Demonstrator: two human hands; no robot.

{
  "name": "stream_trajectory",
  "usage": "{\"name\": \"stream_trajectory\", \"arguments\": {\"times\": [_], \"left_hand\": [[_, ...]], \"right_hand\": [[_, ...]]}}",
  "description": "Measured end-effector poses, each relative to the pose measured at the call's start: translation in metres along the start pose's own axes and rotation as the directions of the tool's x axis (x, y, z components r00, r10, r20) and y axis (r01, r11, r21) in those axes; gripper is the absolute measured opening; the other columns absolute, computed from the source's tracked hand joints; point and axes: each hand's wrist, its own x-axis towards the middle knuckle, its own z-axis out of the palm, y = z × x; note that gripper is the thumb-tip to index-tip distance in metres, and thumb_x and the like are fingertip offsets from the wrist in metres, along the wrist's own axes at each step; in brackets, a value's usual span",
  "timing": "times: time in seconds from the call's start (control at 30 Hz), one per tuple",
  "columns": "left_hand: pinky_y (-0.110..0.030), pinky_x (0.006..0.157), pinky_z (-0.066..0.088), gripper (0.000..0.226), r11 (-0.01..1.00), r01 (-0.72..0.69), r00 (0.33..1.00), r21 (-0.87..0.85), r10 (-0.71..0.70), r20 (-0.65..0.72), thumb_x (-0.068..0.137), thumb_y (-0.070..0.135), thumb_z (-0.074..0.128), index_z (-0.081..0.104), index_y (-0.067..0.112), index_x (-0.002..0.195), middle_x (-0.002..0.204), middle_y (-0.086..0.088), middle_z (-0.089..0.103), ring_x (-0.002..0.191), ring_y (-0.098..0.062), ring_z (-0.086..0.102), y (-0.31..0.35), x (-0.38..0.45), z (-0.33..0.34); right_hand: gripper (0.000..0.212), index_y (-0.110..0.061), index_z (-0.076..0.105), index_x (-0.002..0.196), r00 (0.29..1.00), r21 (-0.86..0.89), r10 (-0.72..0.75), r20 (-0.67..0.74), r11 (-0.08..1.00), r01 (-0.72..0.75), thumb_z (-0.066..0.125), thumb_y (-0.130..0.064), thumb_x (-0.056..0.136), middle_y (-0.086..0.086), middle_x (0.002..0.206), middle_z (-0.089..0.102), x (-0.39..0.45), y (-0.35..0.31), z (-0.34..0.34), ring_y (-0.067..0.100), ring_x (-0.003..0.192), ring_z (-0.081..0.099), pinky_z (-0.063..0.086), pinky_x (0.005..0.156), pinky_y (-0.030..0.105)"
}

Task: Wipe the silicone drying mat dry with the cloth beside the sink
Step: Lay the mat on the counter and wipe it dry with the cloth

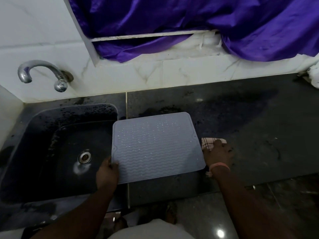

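A pale grey silicone drying mat (155,145) with a wavy ribbed surface and water droplets lies on the dark counter, its left part reaching over the sink's right rim. My left hand (107,173) pinches the mat's near left edge, thumb on top. Just right of the mat lies a pale pink cloth (208,141) with dark lines. My right hand (218,155) rests on the cloth and covers most of it; whether its fingers curl round the cloth is unclear.
A dark sink (57,149) with a metal drain (84,156) fills the left side, under a chrome tap (41,73) on the white tiled wall. The black counter (250,128) looks wet and speckled. Purple fabric (189,23) hangs above. The counter's front edge is near my body.
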Motion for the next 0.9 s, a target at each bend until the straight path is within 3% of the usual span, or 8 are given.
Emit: {"name": "stream_trajectory", "arguments": {"times": [0.17,0.3,0.47,0.57,0.63,0.7,0.8,0.9], "left_hand": [[-0.05,0.109,0.04,0.063,0.999,0.017,0.99,-0.05,-0.024,-0.135,0.093,0.005,0.06,0.037,0.001,0.151,0.142,-0.027,0.053,0.13,-0.045,0.051,0.012,-0.006,0.002],[-0.048,0.101,0.048,0.045,0.984,-0.179,0.967,-0.012,0.174,-0.189,0.086,0.001,0.061,0.058,0.004,0.131,0.122,-0.02,0.065,0.112,-0.038,0.061,0.026,0.005,0.01],[-0.039,0.083,0.058,0.015,0.915,-0.042,0.938,-0.402,0.174,0.298,0.099,0.02,0.059,0.07,0.019,0.11,0.105,-0.005,0.073,0.099,-0.029,0.069,0.089,-0.019,0.009],[-0.043,0.084,0.06,0.02,0.803,0.356,0.677,-0.478,0.131,0.724,0.099,0.023,0.061,0.071,0.015,0.114,0.107,-0.014,0.075,0.094,-0.031,0.073,0.122,-0.053,0.011],[-0.044,0.092,0.058,0.022,0.855,0.276,0.575,-0.438,0.219,0.789,0.101,0.023,0.058,0.074,0.014,0.113,0.106,-0.013,0.076,0.097,-0.029,0.073,0.12,-0.07,0.01],[-0.046,0.096,0.056,0.028,0.864,0.244,0.555,-0.441,0.248,0.794,0.102,0.009,0.05,0.073,0.013,0.117,0.111,-0.012,0.076,0.105,-0.03,0.072,0.104,-0.072,0.009],[-0.04,0.098,0.054,0.046,0.785,0.397,0.491,-0.475,0.255,0.833,0.096,-0.012,0.04,0.066,0.01,0.128,0.122,-0.011,0.072,0.114,-0.03,0.067,0.081,-0.056,-0.003],[-0.033,0.093,0.053,0.035,0.858,0.22,0.692,-0.464,0.198,0.694,0.1,-0.001,0.047,0.066,0.013,0.126,0.119,-0.004,0.069,0.101,-0.018,0.067,0.064,-0.034,-0.014]], "right_hand": [[0.02,-0.008,0.067,0.106,0.998,0.312,-0.051,-0.042,0.948,0.061,0.065,-0.016,0.087,0.019,0.109,0.067,0.022,0.014,-0.017,0.036,0.1,0.062,0.051,0.089,0.039],[0.018,-0.01,0.066,0.106,0.992,0.795,0.121,-0.035,0.605,-0.046,0.066,-0.02,0.091,0.006,0.1,0.069,-0.004,-0.002,-0.04,0.019,0.087,0.064,0.051,0.073,0.03],[0.01,-0.013,0.064,0.102,0.979,0.972,-0.053,0.197,0.143,-0.188,0.058,-0.016,0.095,0.004,0.093,0.072,-0.078,-0.032,-0.038,0.018,0.081,0.069,0.056,0.073,0.04],[0.016,-0.016,0.065,0.11,0.944,0.941,-0.187,0.271,0.258,-0.219,0.054,-0.019,0.099,0.009,0.11,0.07,-0.132,-0.06,-0.005,0.028,0.099,0.068,0.057,0.083,0.039],[0.028,-0.026,0.062,0.123,0.924,0.91,-0.281,0.26,0.39,-0.138,0.063,-0.033,0.095,0.001,0.121,0.064,-0.164,-0.078,0.019,0.014,0.105,0.066,0.056,0.091,0.031],[0.054,-0.03,0.053,0.138,0.908,0.836,-0.346,0.236,0.549,-0.008,0.07,-0.042,0.088,-0.005,0.131,0.052,-0.181,-0.087,0.027,0.001,0.114,0.057,0.05,0.101,0.026],[0.051,-0.028,0.052,0.138,0.863,0.753,-0.438,0.253,0.649,0.108,0.07,-0.027,0.091,-0.009,0.134,0.055,-0.178,-0.088,0.022,-0.005,0.12,0.054,0.043,0.11,0.026],[0.031,-0.025,0.054,0.126,0.901,0.608,-0.397,0.176,0.763,0.218,0.062,-0.021,0.096,-0.003,0.121,0.062,-0.15,-0.086,0.002,0.01,0.108,0.059,0.047,0.099,0.031]]}}
